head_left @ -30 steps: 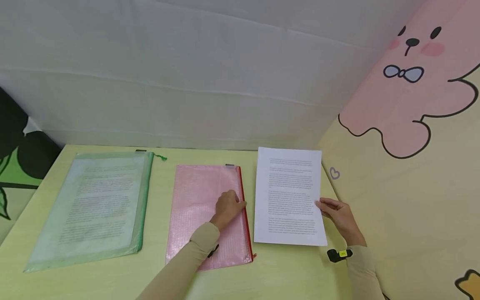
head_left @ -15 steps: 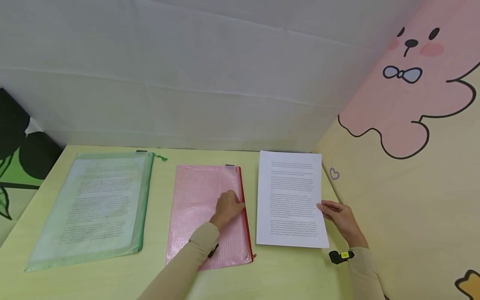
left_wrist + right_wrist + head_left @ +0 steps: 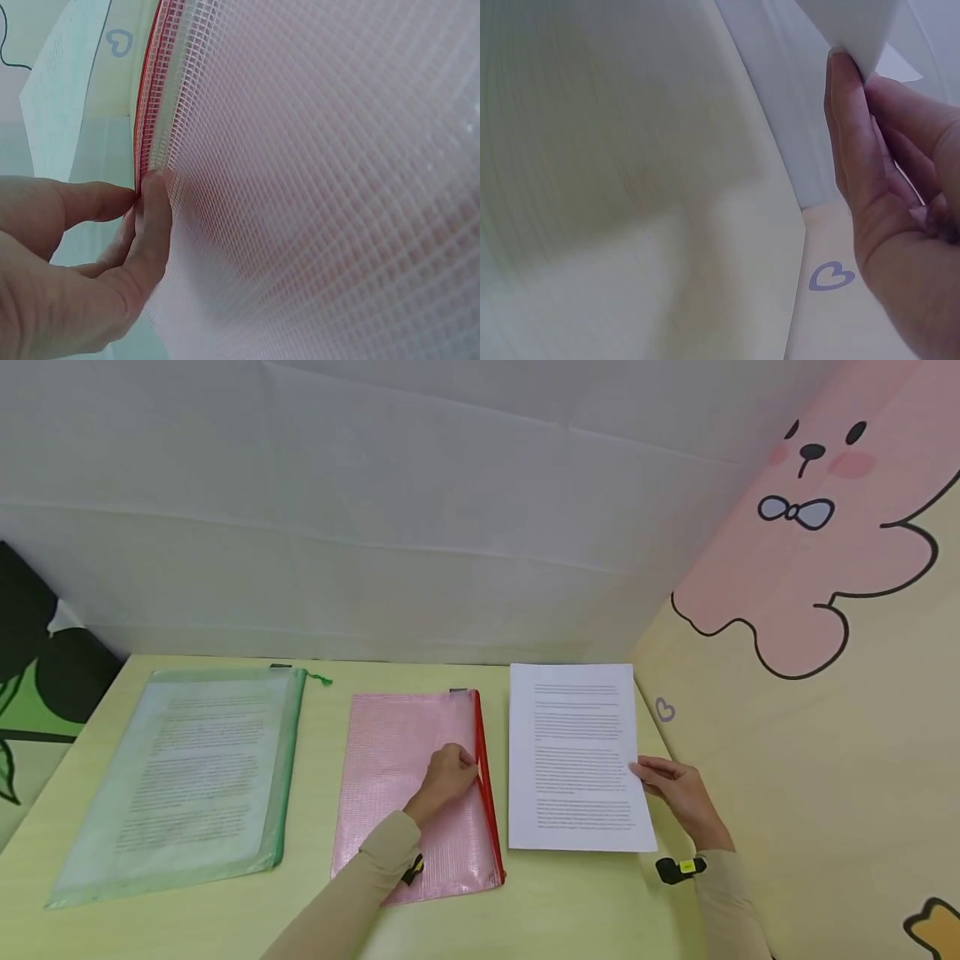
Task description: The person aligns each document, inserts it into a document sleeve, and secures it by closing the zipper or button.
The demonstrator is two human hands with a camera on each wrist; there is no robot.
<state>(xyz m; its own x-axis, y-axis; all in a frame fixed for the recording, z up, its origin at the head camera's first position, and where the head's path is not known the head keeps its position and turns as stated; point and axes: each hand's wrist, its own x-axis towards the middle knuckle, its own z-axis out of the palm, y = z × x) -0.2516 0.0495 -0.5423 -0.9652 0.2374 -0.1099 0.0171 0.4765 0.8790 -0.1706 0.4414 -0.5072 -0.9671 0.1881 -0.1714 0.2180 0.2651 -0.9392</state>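
A pink mesh zipper pouch (image 3: 397, 752) lies in the middle of the table, its red zipper edge along the right side. My left hand (image 3: 444, 777) pinches the upper layer at that edge between thumb and fingers and lifts it, so the zipper side gapes. In the left wrist view the thumb and fingertips meet at the red-trimmed mesh (image 3: 154, 112). To the right, my right hand (image 3: 678, 793) holds printed paper (image 3: 573, 760) by its right edge, thumb on top. In the right wrist view the paper (image 3: 855, 30) is pinched above the table.
At the left a green mesh zipper pouch (image 3: 187, 777) with printed paper inside lies on the pale yellow table (image 3: 315, 893). A white wall (image 3: 375, 585) stands behind the table, and a wall with cartoon drawings (image 3: 750, 718) borders the right side.
My left hand has drawn slightly left, pulling the upper layer so the zipper edge now gapes. The right hand still holds the paper, which has tilted down a little.
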